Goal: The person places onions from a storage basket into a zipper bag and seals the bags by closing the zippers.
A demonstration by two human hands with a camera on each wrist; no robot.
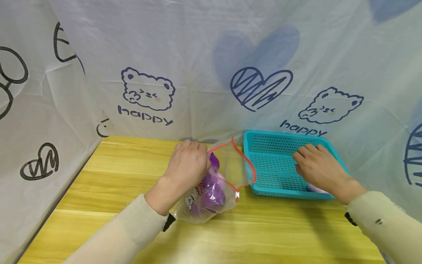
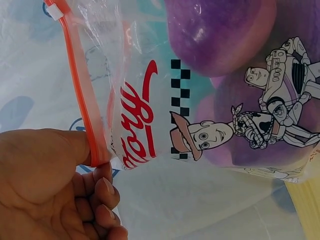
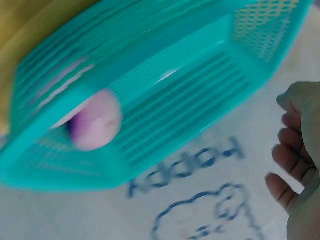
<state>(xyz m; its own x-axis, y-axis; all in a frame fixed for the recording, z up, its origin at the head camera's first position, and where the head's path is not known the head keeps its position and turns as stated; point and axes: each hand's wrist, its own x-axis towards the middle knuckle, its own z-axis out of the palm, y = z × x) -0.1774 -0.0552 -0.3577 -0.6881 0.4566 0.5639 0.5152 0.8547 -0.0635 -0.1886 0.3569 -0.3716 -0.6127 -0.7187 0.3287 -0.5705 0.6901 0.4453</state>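
Left of the teal basket (image 1: 280, 193), the left grip (image 1: 188, 161) pinches a clear bag (image 2: 139, 117). Above the basket, the right grip (image 1: 318, 167) is loosely spread.

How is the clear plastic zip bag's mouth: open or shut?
The clear plastic bag is open: its red zip edges stand apart.

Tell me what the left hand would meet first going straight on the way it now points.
Probably the printed cloth beyond the table; nothing shows between it and the left hand, though depth is unclear.
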